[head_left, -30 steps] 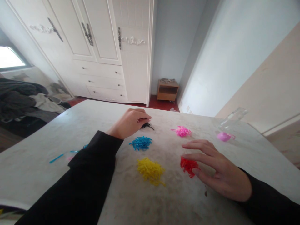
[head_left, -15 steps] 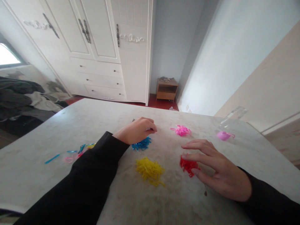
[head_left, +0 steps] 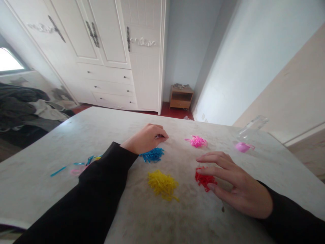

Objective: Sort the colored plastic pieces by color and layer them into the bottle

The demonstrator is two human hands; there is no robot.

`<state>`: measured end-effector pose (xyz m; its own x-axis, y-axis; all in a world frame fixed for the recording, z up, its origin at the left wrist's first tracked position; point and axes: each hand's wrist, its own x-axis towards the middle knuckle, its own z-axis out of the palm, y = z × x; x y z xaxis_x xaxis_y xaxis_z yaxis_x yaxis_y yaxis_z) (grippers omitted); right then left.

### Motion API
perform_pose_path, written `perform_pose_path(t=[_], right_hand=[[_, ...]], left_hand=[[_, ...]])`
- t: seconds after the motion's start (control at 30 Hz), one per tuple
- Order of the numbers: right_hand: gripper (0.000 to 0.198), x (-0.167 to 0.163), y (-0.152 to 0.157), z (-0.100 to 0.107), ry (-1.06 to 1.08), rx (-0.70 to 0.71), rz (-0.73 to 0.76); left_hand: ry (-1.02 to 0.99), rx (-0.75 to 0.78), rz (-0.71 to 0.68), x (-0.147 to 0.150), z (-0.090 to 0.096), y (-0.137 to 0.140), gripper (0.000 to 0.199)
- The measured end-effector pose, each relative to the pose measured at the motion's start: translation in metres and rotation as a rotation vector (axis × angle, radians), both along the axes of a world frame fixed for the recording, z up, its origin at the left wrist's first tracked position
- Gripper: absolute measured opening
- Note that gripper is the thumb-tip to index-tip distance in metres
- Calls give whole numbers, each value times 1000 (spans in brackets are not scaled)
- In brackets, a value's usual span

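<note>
My left hand (head_left: 148,137) is just beyond a pile of short blue strips (head_left: 152,155), its fingers curled and the thumb and fingertips pinched together low over the table. What the pinch holds, if anything, is too small to make out. My right hand (head_left: 235,183) rests with its fingers apart over a pile of red strips (head_left: 204,180), fingertips on or just above its edges. Between the two arms lies a pile of yellow strips (head_left: 163,185). A pink pile (head_left: 198,141) sits farther back, between the hands.
On the white table (head_left: 193,217), mixed loose strips (head_left: 58,171) lie left of my left sleeve, partly hidden by it. A lilac object with a loop (head_left: 243,146) and a clear container lying on its side (head_left: 252,128) are at the back right. A white wardrobe (head_left: 106,81) stands beyond.
My left hand has shifted slightly left and back, and its fingertips have dipped toward the table. The right hand and the coloured piles look the same.
</note>
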<state>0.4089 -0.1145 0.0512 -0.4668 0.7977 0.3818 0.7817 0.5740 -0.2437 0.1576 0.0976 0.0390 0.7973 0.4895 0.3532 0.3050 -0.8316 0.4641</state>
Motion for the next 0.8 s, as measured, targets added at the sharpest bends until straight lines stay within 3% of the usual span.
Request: perform_pose_path(t=[0.3,0.6,0.8], right_hand=[[37,0,0,-1,17,-15,4],[42,0,1,-1,23,-6,-23],[49,1,0,-5,34,-10,-51]], left_hand=[[-29,62,55,0,-3,4,19],[-208,-149,6,10,1,-18,10],[-227,-205,-89,18,2,-34,12]])
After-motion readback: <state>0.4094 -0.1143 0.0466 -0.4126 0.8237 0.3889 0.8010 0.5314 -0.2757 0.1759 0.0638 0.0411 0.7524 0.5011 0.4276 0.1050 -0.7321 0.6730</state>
